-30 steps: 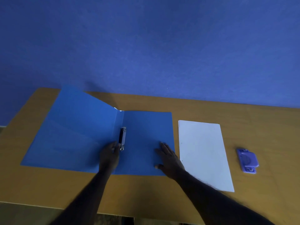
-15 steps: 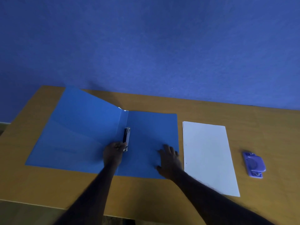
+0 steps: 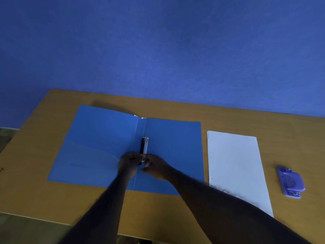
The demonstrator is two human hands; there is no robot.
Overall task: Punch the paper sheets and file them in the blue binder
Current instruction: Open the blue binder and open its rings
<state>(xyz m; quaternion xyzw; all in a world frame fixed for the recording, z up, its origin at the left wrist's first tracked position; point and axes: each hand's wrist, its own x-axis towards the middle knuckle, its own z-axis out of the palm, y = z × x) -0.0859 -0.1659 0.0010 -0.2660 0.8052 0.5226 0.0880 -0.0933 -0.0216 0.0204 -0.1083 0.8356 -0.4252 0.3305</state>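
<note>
Left hand (image 3: 130, 162) and right hand (image 3: 156, 166) meet at near end of the ring clip (image 3: 144, 147), fingers curled and pinching it; exact hold blurred. Clip sits on spine of the open blue binder (image 3: 172, 147), flat on table (image 3: 228, 117). Right of hands: paper sheets (image 3: 233, 161), unfiled; farther right, purple punch (image 3: 291, 182). Both forearms reach forward, converging.

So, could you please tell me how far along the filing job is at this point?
Done: the blue binder lies open, and the paper sheets show small holes along their left edge. In hand: the left hand and right hand meet at the ring clip. Left: filing the sheets, which lie beside the binder, near the punch.
</note>
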